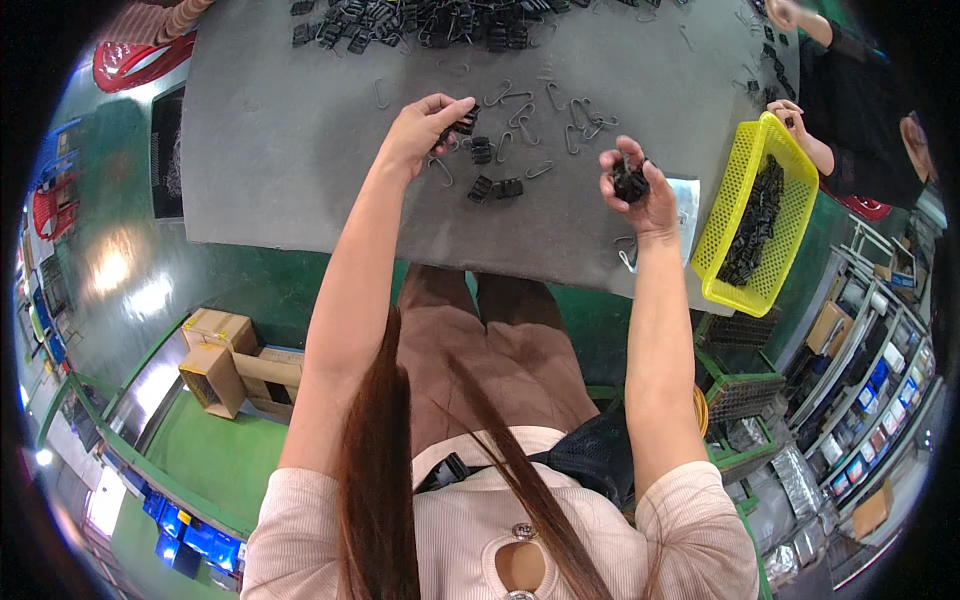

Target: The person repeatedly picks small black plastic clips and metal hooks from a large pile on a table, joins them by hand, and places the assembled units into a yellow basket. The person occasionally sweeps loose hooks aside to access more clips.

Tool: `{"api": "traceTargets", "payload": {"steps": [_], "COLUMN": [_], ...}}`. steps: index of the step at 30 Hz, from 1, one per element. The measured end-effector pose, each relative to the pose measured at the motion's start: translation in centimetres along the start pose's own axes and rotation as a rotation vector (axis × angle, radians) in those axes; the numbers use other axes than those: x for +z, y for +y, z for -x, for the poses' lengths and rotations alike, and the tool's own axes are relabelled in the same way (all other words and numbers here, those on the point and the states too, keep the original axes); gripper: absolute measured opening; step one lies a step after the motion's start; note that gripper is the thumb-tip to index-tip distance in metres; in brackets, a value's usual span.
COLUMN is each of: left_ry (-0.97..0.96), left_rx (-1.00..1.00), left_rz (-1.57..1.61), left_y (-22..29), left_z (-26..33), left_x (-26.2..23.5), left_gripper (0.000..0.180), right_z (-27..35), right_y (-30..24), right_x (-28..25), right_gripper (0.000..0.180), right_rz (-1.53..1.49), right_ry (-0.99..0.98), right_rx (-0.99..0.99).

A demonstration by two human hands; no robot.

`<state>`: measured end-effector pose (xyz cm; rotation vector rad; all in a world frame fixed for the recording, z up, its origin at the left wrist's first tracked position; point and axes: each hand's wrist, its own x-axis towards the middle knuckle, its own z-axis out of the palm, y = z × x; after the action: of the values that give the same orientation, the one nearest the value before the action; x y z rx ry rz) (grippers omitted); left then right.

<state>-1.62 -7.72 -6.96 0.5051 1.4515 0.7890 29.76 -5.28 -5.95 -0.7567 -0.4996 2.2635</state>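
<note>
- Grey felt-like covering lies over the tabletop (300,150), which stands on a glossy green floor (120,280); shelves of small boxes run along the right side of the room.
- Her left hand (425,130) is out over the middle of the tabletop, fingers pinched together on a small black clip (464,123) held just above the surface.
- Her right hand (640,185) is raised near the front edge, curled closed around a black clip bundle (629,183) in the palm; how many pieces it grips I cannot tell.
- Between the two hands lie a few loose black clips (495,185) and scattered bent wire handles (580,118), some touching one another.
- Along the far edge of the tabletop sits a long heap of black clips (420,25).
- To her right a yellow perforated basket (735,185) leans tilted at the table corner, with dark finished clips lying inside it.
- Beyond the basket, another person's hand (795,115) works at the same tabletop.
- On the floor to her left stand open cardboard boxes (225,360); a red plastic stool (135,55) shows at the upper left.
</note>
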Motion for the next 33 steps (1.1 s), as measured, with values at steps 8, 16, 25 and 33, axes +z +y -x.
{"api": "traceTargets", "payload": {"steps": [8, 16, 25, 33], "left_ry": [-0.261, -0.251, -0.156, 0.214], "left_rx": [-0.059, -0.082, -0.061, 0.123], "left_rz": [0.34, 0.372, 0.517, -0.391], "left_y": [0.1, -0.6, -1.7, -6.8], "left_z": [1.8, 2.1, 2.2, 4.9], "left_x": [-0.1, -0.3, -2.3, 1.8], "left_gripper": [0.017, 0.017, 0.028, 0.026], "right_z": [-7.3, -8.2, -8.6, -9.3], "right_y": [4.0, 6.2, 8.5, 6.2], "right_x": [5.7, 8.1, 7.2, 6.1], "right_gripper": [0.028, 0.03, 0.035, 0.025], "right_rz": [0.632, 0.559, 1.93, 1.241], "right_ry": [0.141, 0.031, 0.077, 0.201], "right_rx": [0.177, 0.187, 0.043, 0.05]}}
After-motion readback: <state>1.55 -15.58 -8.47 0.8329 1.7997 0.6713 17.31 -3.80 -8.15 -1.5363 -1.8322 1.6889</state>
